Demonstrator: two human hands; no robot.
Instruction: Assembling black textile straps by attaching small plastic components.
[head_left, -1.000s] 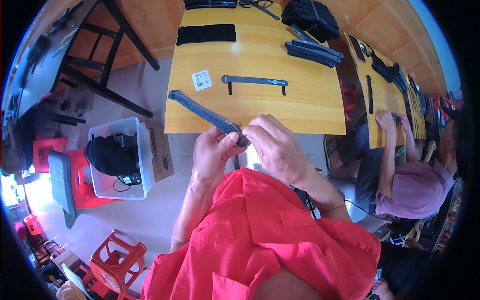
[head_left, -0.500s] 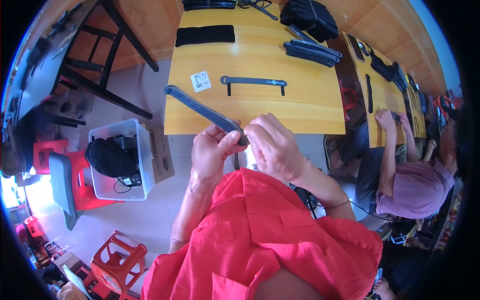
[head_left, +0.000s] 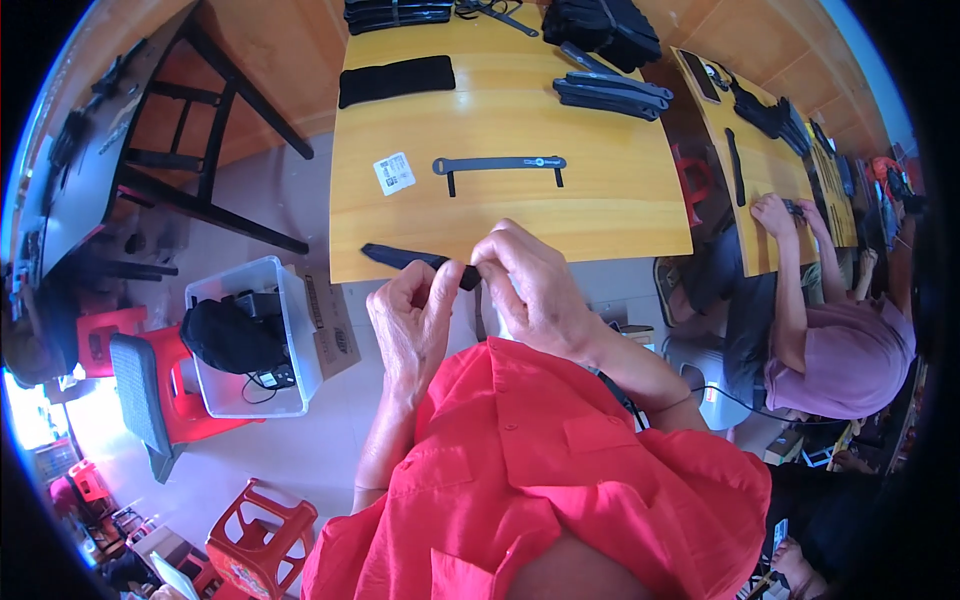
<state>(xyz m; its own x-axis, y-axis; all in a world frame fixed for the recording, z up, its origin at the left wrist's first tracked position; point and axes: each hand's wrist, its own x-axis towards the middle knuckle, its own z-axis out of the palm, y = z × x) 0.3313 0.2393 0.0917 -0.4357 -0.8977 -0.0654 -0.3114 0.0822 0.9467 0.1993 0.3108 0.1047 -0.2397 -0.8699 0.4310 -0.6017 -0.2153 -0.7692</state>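
Observation:
My left hand point(head_left: 412, 310) is closed round a dark strap bundle point(head_left: 398, 257), held just over the near edge of the yellow table point(head_left: 600, 215). Its far end points to the left; its near end shows black between my hands. The fingers of my right hand point(head_left: 530, 290) pinch at that near end, though what exactly they grip is hidden. Beyond my hands a grey strap point(head_left: 500, 163) lies flat, with two short black strips under it. A white printed label point(head_left: 394, 174) is to its left.
A black fabric piece point(head_left: 397, 82) and stacks of grey straps point(head_left: 610, 95) lie further back, near a black bundle point(head_left: 602, 30). A clear bin point(head_left: 300, 380) and red stools point(head_left: 262, 540) stand to the left. Another person point(head_left: 840, 355) works at a table on the right.
The strap bundle has turned in my hands, from its grey layered side to a darker face, and its far end has dropped lower. The view has shifted slightly.

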